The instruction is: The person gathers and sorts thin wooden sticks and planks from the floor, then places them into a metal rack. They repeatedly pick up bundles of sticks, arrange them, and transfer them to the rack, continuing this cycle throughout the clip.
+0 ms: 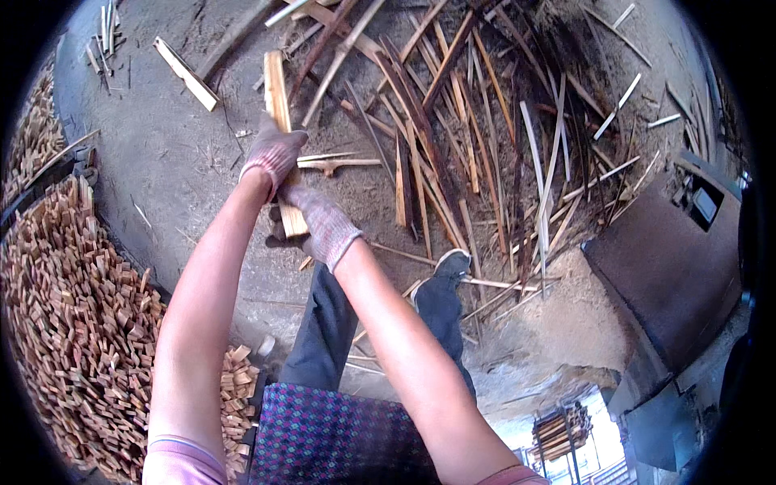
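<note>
Parts of the pale, straight-edged wood piece were hidden by the left hand, closed round its middle, and the right hand, gripping near its lower end; some fingers could not be seen. The gloves were knitted, soiled. The piece lay left of rough, splintered slats. Stubby blocks met the dark rim, cut off.

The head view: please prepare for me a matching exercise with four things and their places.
1. Long, pale wooden plank
2. Large heap of short, brown wooden pieces
3. Wide, flat, brown panel
4. Purple-and-blue patterned cloth

A. Right side
B. Bottom centre
C. Held by the gloved left hand and gloved right hand
D. Left side

Pairs: 1-C; 2-D; 3-A; 4-B.
</note>
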Action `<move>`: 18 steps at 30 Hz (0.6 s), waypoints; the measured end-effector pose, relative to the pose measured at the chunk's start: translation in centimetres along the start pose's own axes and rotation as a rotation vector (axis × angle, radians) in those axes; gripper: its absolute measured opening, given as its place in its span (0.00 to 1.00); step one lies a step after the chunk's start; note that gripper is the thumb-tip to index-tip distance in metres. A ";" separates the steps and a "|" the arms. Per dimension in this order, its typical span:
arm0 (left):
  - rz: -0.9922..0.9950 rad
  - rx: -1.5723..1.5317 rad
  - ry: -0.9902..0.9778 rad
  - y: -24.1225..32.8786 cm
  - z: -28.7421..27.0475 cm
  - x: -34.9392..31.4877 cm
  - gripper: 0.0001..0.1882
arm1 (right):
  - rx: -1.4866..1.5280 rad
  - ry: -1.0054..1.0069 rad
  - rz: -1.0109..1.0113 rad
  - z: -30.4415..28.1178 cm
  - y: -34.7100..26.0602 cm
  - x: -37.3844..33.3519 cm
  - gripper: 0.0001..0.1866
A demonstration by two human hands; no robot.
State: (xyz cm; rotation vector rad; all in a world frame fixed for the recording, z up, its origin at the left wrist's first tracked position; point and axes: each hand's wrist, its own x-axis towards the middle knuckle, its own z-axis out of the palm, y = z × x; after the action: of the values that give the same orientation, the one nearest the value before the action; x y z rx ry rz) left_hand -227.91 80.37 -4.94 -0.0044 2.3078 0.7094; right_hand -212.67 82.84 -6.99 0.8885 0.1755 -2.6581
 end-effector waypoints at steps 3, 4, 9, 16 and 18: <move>0.063 0.621 -0.046 -0.9 5.1 -2.0 0.34 | 0.087 0.034 -0.172 -3.1 3.3 -3.8 0.14; 0.083 0.547 0.059 -0.3 8.0 -5.6 0.32 | -0.007 0.103 -0.258 -5.5 5.2 -6.5 0.14; 0.037 0.424 -0.213 2.8 13.4 -18.6 0.42 | -0.363 0.454 -0.378 -12.0 11.7 -19.8 0.09; 0.037 0.320 -0.560 6.6 20.5 -26.2 0.45 | -0.413 0.615 -0.299 -10.6 7.3 -35.1 0.15; 0.068 0.237 -0.481 5.6 19.8 -27.5 0.45 | -0.605 0.598 -0.204 -9.1 6.7 -36.2 0.17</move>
State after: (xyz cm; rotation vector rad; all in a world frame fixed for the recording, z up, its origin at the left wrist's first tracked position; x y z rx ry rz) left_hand -195.94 89.57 3.51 0.3203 1.9176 0.4093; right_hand -178.06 88.42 7.49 1.4461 1.1850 -2.1873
